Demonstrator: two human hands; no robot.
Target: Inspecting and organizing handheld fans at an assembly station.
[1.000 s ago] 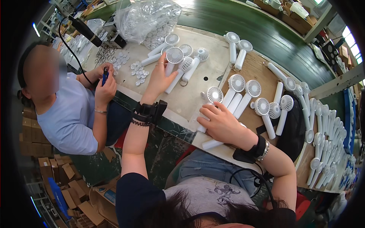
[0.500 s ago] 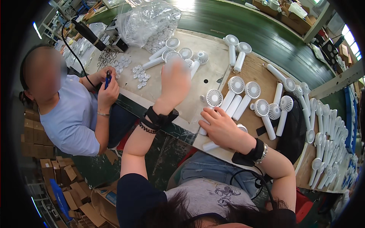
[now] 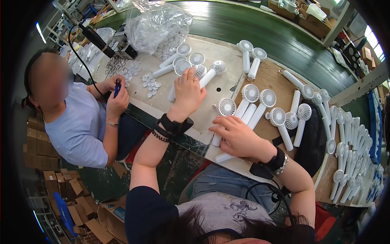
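Note:
My left hand [image 3: 187,94] reaches over the table at the centre-left, palm down. Its fingers stretch out beside a white handheld fan [image 3: 182,67], and its thumb stands apart near the handle end of another fan [image 3: 218,67]. Whether the fingertips touch the fans is hidden. My right hand [image 3: 243,136] hovers palm down over the near edge, fingers spread and slightly bent. Below its fingers is the handle of a fan [image 3: 227,107], and another white handle [image 3: 224,157] lies partly under the palm. Neither hand visibly grips anything.
Several fans lie on a wooden board [image 3: 268,75] at right, and rows more [image 3: 353,146] beyond a black bag [image 3: 313,142]. Small clear discs [image 3: 151,84] and a plastic bag of discs [image 3: 158,28] lie left. A co-worker [image 3: 77,118] holds blue-handled pliers [image 3: 117,88].
My left hand has drawn back toward me, uncovering fan heads. The fan right of it has shifted slightly right and nearer. My right hand's fingers have lifted and spread a little.

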